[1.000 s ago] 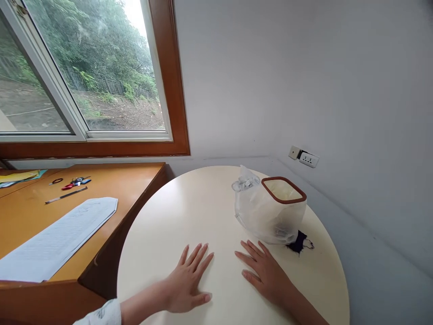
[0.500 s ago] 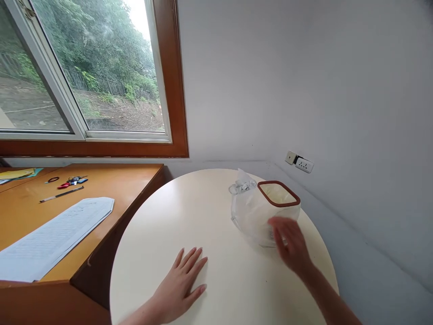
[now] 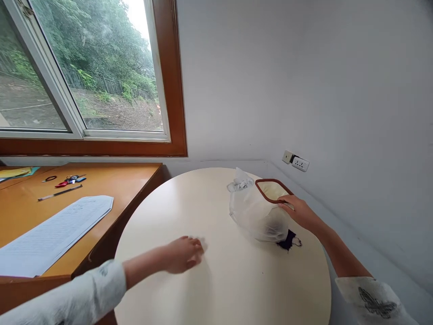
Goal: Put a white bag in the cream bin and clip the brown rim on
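My right hand (image 3: 297, 212) has its fingers and thumb closed on the near right corner of the brown rim (image 3: 265, 192) of a small white bin. Against the bin's left and near side lies a translucent plastic bag (image 3: 246, 212), its gathered end bunched at the back left. Something dark shows faintly through the bag's near end. A small black piece with jagged edges and a thin loop (image 3: 287, 240) pokes out beside it; its kind is unclear. Over the table, left of the bag, my left hand (image 3: 185, 255) holds nothing visible; its fingers look curled but are smeared by motion.
The round cream table (image 3: 162, 212) stands against the wall, below a socket (image 3: 300, 163). To the left, a wooden desk (image 3: 135, 174) carries paper sheets (image 3: 64, 230), a pen (image 3: 60, 193), keys (image 3: 72, 179) and a black ring (image 3: 49, 178).
My right hand has moved up from the bag's near side to the bin rim and closed on it. The black piece now shows. My left hand has lifted off the tabletop, fingers curling.
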### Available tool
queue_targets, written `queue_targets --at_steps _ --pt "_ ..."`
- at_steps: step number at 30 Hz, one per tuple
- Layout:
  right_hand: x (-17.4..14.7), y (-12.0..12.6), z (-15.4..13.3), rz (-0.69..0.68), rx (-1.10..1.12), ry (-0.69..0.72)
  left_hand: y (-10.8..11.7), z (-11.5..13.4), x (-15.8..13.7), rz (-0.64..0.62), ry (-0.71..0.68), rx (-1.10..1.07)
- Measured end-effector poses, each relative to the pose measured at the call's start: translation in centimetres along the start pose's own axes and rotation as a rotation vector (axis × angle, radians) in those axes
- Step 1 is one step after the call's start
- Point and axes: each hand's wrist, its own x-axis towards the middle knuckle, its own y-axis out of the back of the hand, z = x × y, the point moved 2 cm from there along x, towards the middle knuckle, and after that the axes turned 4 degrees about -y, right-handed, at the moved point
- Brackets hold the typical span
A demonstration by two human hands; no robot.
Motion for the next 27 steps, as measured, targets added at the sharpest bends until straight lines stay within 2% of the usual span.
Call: queue_targets --at_steps 1,4,7,10,12,14,18,20,24,27 --pt "0.0 0.0 -0.3 -0.002 0.01 -0.008 1.2 -0.2 1.0 -0.092 0.065 -0.025" --pt "0.1 -0.2 -1.2 0.003 0.036 -0.011 5.6 -1.3 4.6 -0.062 0.137 -0.059" --pt "0.0 -0.7 -2.2 0.0 0.073 0.01 9.6 -2.3 8.5 0.05 0.15 -0.138" --pt "-0.2 -1.1 -3.1 -0.012 0.108 0.022 11.8 -2.1 11.8 0.254 0.112 -0.256" --pt "-0.4 -1.3 -3.6 -0.014 0.132 0.029 11.3 -1.3 13.5 0.412 0.06 -0.351" --pt "-0.6 -1.5 -4.3 -0.013 0.169 0.041 9.3 -0.1 14.9 0.51 0.007 -0.44" --pt "-1.2 -1.5 -5.6 -0.026 0.262 0.04 4.0 1.7 16.7 0.59 -0.036 -0.582" --pt "-1.6 -1.5 -6.2 -0.042 0.309 0.052 2.2 2.1 17.2 0.621 -0.058 -0.666" --pt "-1.9 -1.6 -6.9 -0.075 0.421 0.063 0.6 2.6 17.8 0.738 -0.13 -0.865" --pt "-1.9 -1.6 -6.9 -0.081 0.48 0.034 0.2 2.8 17.9 0.792 -0.122 -0.893"
